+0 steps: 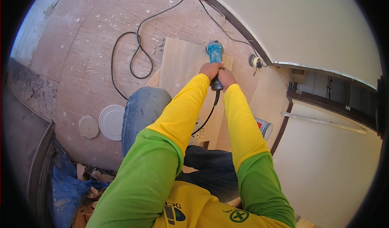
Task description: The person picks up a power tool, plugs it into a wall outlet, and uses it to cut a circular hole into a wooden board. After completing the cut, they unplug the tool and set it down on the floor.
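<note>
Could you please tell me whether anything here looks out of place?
A black cable lies in loose loops across the dusty floor, beside the board under the angle grinder. A can lies tipped on its side by the right forearm.

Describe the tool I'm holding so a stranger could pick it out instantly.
Start at the pale board lying on the dusty floor beside the curved dark baseboard. At its far end, the left hand and right hand both grip the angle grinder. It is the only bright blue thing there, trailing a black cord.
</note>
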The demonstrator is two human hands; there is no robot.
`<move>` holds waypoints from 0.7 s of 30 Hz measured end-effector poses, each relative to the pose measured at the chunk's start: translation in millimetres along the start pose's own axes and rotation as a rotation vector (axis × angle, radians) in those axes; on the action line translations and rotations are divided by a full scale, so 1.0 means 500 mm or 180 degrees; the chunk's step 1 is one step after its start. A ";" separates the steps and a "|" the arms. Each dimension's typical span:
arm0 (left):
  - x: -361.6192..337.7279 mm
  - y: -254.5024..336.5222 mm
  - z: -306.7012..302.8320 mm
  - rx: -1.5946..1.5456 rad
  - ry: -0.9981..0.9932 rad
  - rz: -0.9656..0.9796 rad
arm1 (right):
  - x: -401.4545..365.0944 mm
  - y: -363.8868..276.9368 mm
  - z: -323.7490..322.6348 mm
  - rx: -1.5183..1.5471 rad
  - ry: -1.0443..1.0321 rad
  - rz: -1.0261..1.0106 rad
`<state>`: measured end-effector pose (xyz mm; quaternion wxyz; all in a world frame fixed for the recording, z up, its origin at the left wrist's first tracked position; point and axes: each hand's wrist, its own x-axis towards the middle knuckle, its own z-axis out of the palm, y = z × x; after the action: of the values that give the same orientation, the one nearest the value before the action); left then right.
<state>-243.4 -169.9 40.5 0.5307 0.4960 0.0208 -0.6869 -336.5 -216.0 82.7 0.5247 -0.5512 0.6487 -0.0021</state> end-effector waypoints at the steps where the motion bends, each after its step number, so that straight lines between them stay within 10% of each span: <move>1: -0.008 0.003 -0.001 -0.0016 -0.0013 0.0013 | 0.002 0.001 0.000 -0.0029 0.0018 -0.0017; 21: -0.022 -0.029 -0.001 0.0189 0.0098 0.0151 | -0.009 0.025 -0.007 -0.0100 0.0149 -0.0062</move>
<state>-254.3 -155.5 40.8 0.5315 0.5224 -0.0033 -0.6667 -348.4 -209.8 79.8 0.5007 -0.5654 0.6554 -0.0099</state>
